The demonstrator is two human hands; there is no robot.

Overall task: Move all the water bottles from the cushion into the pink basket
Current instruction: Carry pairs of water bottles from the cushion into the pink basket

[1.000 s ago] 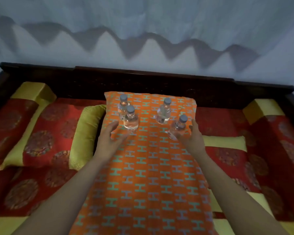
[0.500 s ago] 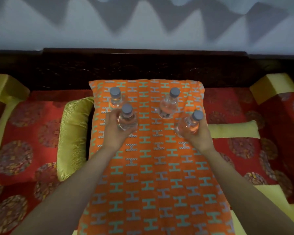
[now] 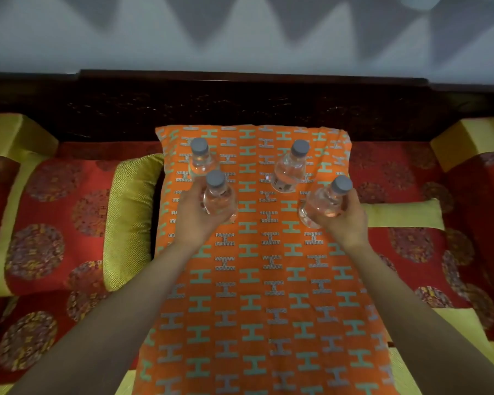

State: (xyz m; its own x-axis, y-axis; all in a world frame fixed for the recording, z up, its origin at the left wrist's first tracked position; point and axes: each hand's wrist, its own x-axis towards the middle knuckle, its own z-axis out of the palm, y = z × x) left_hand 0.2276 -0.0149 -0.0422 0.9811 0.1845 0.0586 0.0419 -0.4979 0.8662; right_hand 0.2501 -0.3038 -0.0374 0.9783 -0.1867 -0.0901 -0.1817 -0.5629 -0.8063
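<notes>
Several small clear water bottles with grey caps are on the orange patterned cushion (image 3: 248, 280). My left hand (image 3: 191, 220) is closed around the near-left bottle (image 3: 218, 199), which is upright. My right hand (image 3: 345, 220) grips the near-right bottle (image 3: 324, 205), which tilts with its cap to the upper right. Two more bottles stand free further back: a far-left bottle (image 3: 200, 159) and a far-right bottle (image 3: 290, 166). No pink basket is in view.
The cushion lies on a couch with red and gold upholstery (image 3: 57, 218). A gold bolster (image 3: 131, 218) lies just left of the cushion, and a flat gold pad (image 3: 402, 213) just right. A dark wooden backrest (image 3: 248, 104) runs behind, below a pale wall.
Both hands went from open and reaching to closed around the two near bottles. The right bottle has tipped. The camera has moved closer and looks further down.
</notes>
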